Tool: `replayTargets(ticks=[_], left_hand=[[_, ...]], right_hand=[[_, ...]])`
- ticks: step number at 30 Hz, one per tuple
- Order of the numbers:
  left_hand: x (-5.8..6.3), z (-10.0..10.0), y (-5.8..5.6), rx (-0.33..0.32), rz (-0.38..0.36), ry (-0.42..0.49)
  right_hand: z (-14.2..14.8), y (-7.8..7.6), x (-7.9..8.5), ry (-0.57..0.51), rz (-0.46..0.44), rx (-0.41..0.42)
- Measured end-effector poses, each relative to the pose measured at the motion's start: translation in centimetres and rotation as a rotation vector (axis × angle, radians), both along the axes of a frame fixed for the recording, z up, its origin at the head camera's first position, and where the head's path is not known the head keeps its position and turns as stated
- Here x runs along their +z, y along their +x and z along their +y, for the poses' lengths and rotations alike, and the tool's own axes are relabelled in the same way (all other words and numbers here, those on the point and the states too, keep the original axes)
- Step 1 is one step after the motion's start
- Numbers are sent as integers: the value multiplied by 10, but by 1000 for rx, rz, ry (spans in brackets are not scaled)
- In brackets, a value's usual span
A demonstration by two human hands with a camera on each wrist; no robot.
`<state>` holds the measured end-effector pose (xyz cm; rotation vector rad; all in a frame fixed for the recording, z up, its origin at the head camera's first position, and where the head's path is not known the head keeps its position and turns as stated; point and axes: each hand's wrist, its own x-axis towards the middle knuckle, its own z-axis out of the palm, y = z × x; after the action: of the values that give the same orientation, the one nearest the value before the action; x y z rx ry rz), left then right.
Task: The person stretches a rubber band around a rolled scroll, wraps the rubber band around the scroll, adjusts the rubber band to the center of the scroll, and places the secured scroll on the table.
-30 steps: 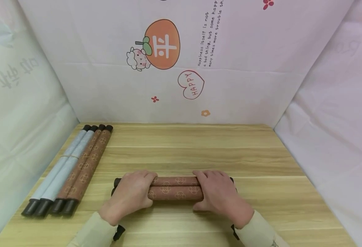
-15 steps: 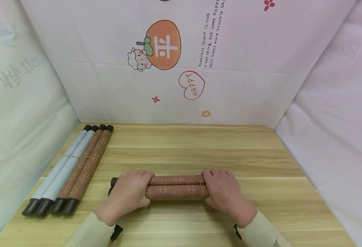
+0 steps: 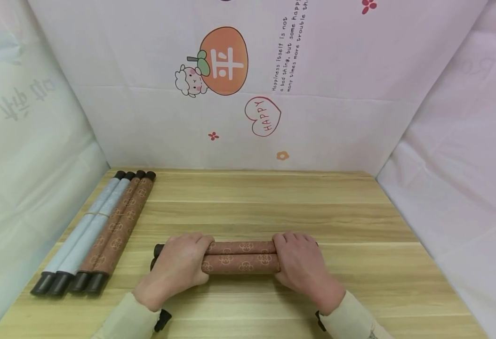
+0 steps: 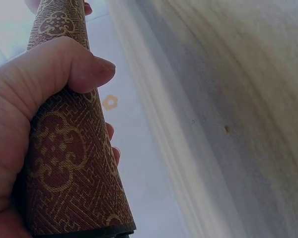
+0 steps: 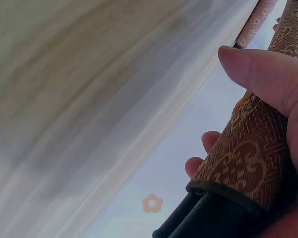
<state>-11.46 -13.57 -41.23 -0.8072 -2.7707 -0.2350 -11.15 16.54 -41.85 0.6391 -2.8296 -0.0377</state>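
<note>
Two rolled brown scrolls (image 3: 244, 264) with gold flower patterns lie side by side across the front of the table in the head view. My left hand (image 3: 176, 266) grips the pair near the left end, where black end caps (image 3: 158, 249) stick out past it. Near the other end, my right hand (image 3: 302, 269) holds them too, covering most of that end. The left wrist view shows my thumb (image 4: 79, 67) pressed over the patterned roll (image 4: 59, 153), fingertips showing on its far side. In the right wrist view, black end caps (image 5: 208, 218) extend below my thumb (image 5: 253, 72) and fingers.
At the left, two pale blue scrolls (image 3: 83, 230) and two brown scrolls (image 3: 121, 226) lie parallel on the wooden table (image 3: 273, 197), a thin band across the pale ones. White printed cloth (image 3: 337, 127) walls the table at the back and both sides.
My right hand slid outward along the scrolls, baring a thin band, then came back inward over it; its thumb no longer sticks out. The held pair shifted slightly left, then right again.
</note>
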Motion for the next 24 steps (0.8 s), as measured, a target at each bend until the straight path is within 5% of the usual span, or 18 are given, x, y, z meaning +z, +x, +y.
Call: replayTargets(ticks=[24], left_hand=[[-1, 6, 2, -21, -9, 2]], right_hand=[[-10, 5, 1, 20, 27, -11]])
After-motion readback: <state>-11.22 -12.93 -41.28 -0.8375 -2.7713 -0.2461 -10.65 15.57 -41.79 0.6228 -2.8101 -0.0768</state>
